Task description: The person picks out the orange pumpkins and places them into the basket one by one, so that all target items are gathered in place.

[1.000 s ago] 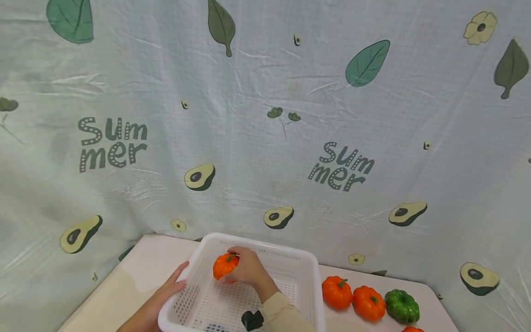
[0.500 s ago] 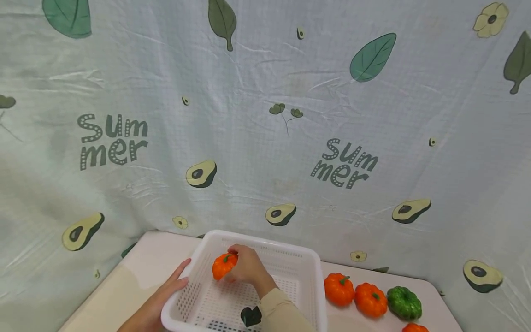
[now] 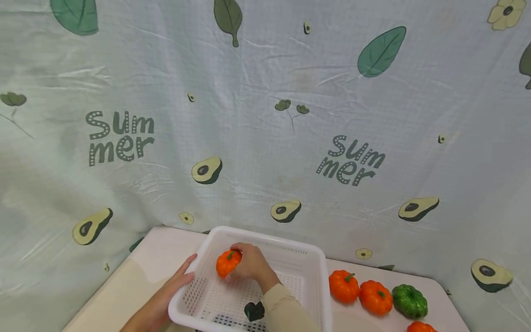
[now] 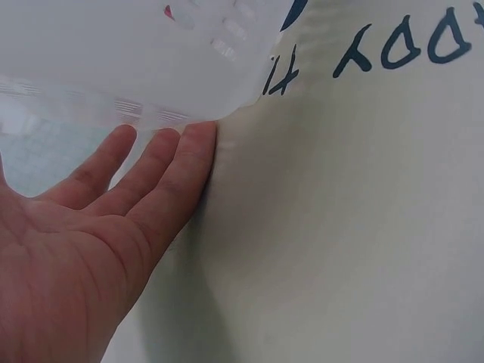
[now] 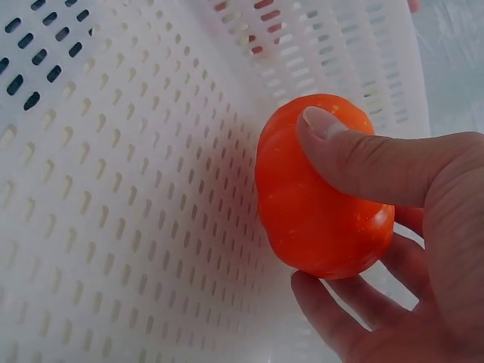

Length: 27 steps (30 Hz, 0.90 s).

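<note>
Inside the white plastic basket (image 3: 286,244), my right hand (image 3: 253,265) grips a small orange pumpkin (image 3: 227,263) with a green stem, near the basket's far left corner. In the right wrist view the thumb lies across the pumpkin (image 5: 318,197), and the other fingers curl beneath it, beside the perforated wall. Outside the basket, my left hand (image 3: 174,288) rests against its left wall. The left wrist view shows this hand's fingers (image 4: 193,151) nearly straight, their tips touching the basket's underside edge or outer wall. Whether the pumpkin touches the basket floor is hard to tell.
Right of the basket, two orange pumpkins (image 3: 344,287) and a green pumpkin (image 3: 410,301) stand in a row on the pale table (image 3: 143,269). Another orange pumpkin (image 3: 421,326) is cut off at the bottom edge. A printed curtain (image 3: 249,138) hangs behind the table.
The head view has shifted slightly. My right hand still holds the orange pumpkin in the same corner, and the left hand stays at the basket's left side.
</note>
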Available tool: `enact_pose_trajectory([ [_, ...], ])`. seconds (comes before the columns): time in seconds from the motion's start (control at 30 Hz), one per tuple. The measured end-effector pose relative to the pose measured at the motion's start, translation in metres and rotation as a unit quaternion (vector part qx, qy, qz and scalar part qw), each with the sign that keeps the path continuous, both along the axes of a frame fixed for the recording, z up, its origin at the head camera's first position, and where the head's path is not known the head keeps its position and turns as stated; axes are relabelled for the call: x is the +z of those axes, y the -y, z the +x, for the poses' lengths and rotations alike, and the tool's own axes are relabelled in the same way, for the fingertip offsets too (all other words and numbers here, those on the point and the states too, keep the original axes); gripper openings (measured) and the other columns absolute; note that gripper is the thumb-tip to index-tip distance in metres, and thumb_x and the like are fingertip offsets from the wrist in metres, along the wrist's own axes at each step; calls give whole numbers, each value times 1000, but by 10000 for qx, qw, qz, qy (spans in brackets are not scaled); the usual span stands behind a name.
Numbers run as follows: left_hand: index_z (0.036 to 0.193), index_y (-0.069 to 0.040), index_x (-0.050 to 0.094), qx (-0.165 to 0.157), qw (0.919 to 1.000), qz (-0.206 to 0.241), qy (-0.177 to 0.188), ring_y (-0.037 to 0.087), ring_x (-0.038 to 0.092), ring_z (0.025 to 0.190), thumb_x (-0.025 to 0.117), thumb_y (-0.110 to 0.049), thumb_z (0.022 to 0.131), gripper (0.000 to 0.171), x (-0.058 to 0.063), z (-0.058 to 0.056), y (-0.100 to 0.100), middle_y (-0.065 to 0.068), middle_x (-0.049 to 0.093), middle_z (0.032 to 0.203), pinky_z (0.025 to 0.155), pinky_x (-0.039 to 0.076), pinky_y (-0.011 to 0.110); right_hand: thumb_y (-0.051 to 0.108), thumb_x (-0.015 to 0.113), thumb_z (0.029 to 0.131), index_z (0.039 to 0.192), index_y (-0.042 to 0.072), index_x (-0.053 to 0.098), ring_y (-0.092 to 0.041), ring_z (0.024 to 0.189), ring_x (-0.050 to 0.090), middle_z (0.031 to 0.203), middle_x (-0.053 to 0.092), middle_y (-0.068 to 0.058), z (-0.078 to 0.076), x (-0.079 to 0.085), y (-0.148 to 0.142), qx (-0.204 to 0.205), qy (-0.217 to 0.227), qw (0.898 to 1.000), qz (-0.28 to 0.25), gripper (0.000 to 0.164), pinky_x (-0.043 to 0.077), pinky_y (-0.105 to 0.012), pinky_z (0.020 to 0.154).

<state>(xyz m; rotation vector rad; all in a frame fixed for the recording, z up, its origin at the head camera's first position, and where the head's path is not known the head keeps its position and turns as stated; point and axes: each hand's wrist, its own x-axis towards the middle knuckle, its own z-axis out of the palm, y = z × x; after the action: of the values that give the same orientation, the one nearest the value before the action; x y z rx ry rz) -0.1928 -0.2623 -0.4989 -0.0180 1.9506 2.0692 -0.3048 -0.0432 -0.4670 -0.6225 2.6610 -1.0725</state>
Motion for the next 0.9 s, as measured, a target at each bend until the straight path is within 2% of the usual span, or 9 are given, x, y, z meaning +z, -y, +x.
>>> enact_pose_trajectory([
  [0.1, 169, -25, -5, 127, 9994, -146, 271, 47, 32, 147, 41, -50, 109, 79, 3, 2, -1, 22, -3, 175, 110, 45, 65, 12, 95, 65, 131, 12, 70, -27, 111, 63, 128, 71, -7, 0, 1, 0, 28, -4, 10000, 48, 71, 53, -53, 105],
  [0.47, 168, -26, -7, 11, 9997, -71, 238, 45, 33, 146, 38, -49, 110, 77, 1, 4, 0, 23, -4, 175, 109, 47, 61, 10, 95, 67, 131, 12, 69, -25, 109, 62, 126, 71, -6, 1, -2, 0, 67, 101, 9995, 278, 69, 52, -51, 105],
  [0.67, 168, -26, -8, -118, 9997, -140, 174, 40, 36, 144, 35, -50, 110, 76, 3, 5, 2, 22, -3, 175, 111, 47, 55, 11, 93, 69, 133, 13, 69, -29, 114, 64, 131, 71, -9, 2, 11, -6, 222, 99, 9991, 348, 69, 53, -52, 104],
  [0.9, 168, -26, -9, -174, 9998, -55, 76, 36, 39, 143, 32, -46, 111, 73, 2, 6, 3, 23, -2, 175, 109, 46, 47, 8, 89, 74, 131, 10, 70, -36, 123, 62, 135, 69, -12, 0, 26, -21, 230, 113, 9996, -111, 60, 57, -52, 96],
])
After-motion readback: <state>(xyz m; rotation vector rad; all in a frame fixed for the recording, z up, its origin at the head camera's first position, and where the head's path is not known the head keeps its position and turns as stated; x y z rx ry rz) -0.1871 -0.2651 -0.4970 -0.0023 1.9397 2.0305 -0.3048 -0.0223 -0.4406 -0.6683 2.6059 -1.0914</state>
